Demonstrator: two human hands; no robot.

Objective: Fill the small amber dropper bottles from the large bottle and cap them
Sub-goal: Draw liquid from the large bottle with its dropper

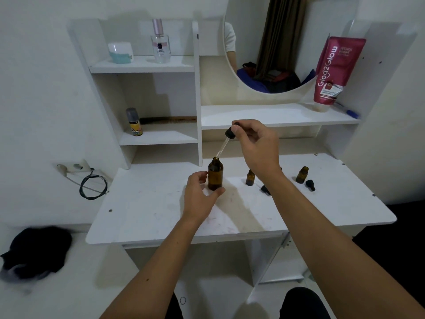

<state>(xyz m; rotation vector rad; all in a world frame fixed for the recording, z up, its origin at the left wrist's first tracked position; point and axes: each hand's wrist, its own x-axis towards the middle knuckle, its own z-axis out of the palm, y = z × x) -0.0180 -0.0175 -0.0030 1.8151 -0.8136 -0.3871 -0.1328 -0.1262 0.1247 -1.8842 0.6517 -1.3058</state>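
1. Right hand [255,146] raised over the white surface [149,210], thumb and fingertips pinching the black bulb of a dropper [226,140].
2. Glass tube of the dropper slanting down and away from that hand, tip at the open mouth of the large amber bottle [215,174].
3. Large amber bottle upright on the surface, directly beyond the left hand [199,194], below and outward of the right hand.
4. Left hand loosely cupped round the bottle's base, thumb touching the lower side; fingers on the far side curled, contact with the glass not clear.
5. One small amber bottle [250,177] uncapped and upright, just beside the right wrist on its inner side.
6. Second small amber bottle [302,174] uncapped and upright, well out past the right forearm.
7. Black dropper cap [310,184] lying near that second bottle; another black cap [266,189] lying on the surface, partly hidden by the right forearm.
8. Beyond both hands, shelves with a pink tube [331,72], a clear perfume bottle [160,43] and a round mirror [269,44].
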